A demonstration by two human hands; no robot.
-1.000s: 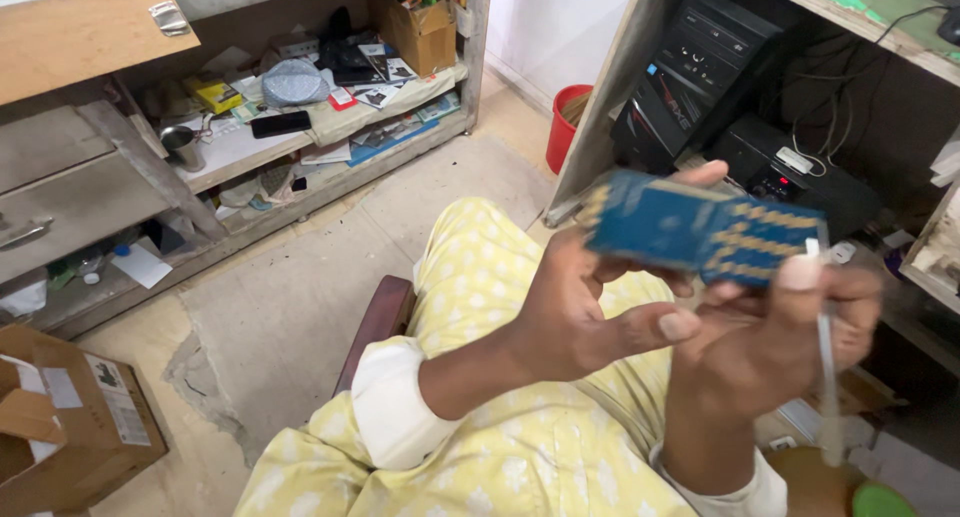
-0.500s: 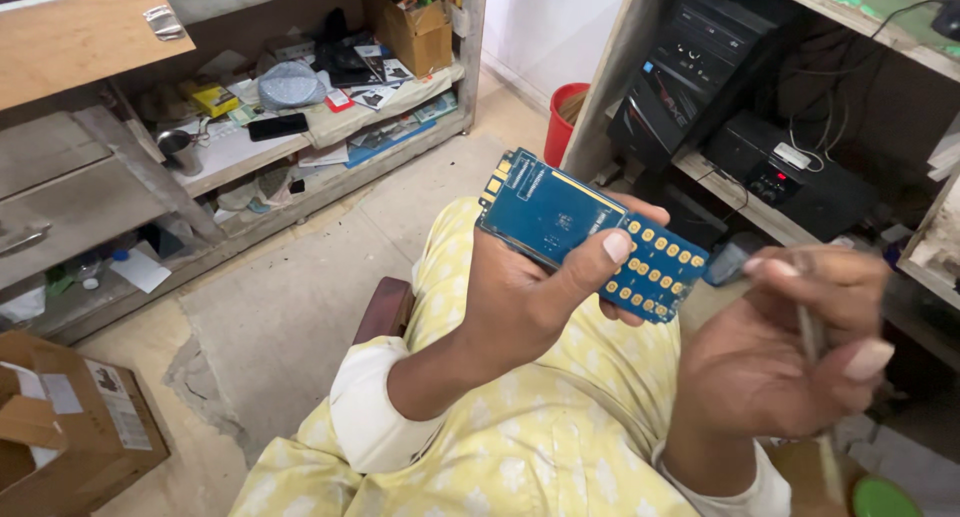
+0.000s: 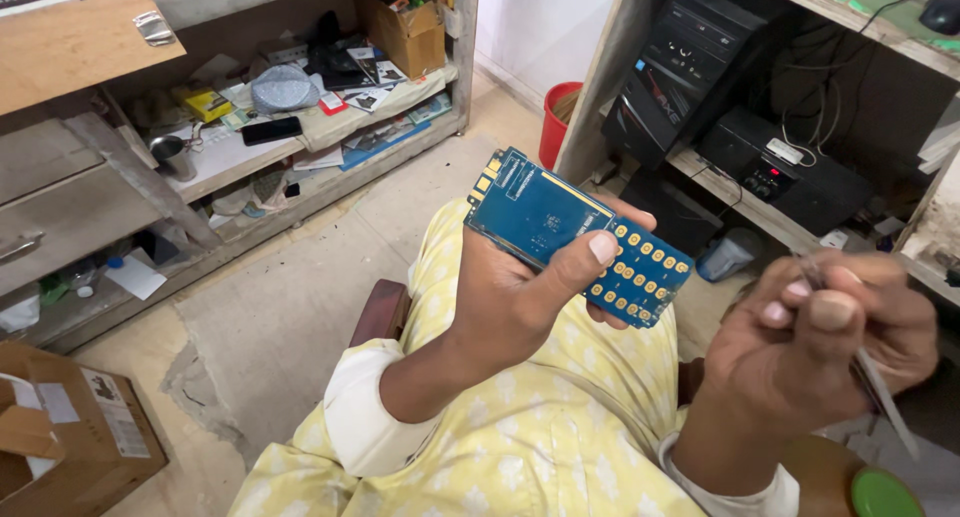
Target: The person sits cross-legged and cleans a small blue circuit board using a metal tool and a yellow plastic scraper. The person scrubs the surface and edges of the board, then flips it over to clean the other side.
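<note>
Blue circuit board (image 3: 560, 227) up front, dotted with rows of gold round pads at one end. Pale yellow clothing (image 3: 560, 427) with a faint white motif, white cuffs. Red bucket (image 3: 556, 127) behind, black computer tower (image 3: 690, 62), brown cardboard box (image 3: 70, 437), green lid (image 3: 885, 494) bottom right.

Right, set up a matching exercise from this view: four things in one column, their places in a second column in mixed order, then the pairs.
Things:
1. blue circuit board
2. thin metal tool
3. red bucket
4. cardboard box

Places:
A. on the floor at the lower left
B. held in the left hand
C. on the floor beside the desk leg, by the wall
D. pinched in the right hand

Pairs: 1-B, 2-D, 3-C, 4-A
</note>
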